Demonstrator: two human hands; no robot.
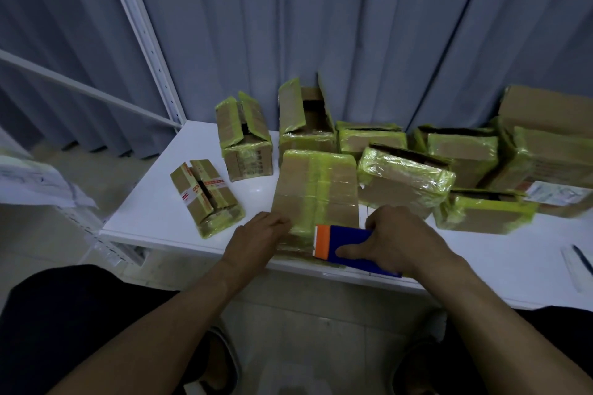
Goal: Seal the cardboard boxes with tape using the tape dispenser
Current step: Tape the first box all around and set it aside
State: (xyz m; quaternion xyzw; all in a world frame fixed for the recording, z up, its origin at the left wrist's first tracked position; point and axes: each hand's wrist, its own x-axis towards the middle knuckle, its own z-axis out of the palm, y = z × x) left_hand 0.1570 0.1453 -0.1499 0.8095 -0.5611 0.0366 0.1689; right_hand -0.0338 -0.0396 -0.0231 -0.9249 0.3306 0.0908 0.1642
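A flat cardboard box [316,189] with yellow-green tape along its seams lies on the white table [154,215], its near end at the table's front edge. My left hand [260,236] rests on the box's near left corner with fingers laid on the cardboard. My right hand [393,239] grips a blue tape dispenser [348,247] with an orange front end, pressed against the near right part of the box. The thumb lies along the dispenser's side.
Several other taped cardboard boxes crowd the back and right of the table, some with open flaps [305,109]. A small box with red-printed tape [205,196] lies at the left. Papers and a pen [582,258] sit at the right edge. Grey curtains hang behind.
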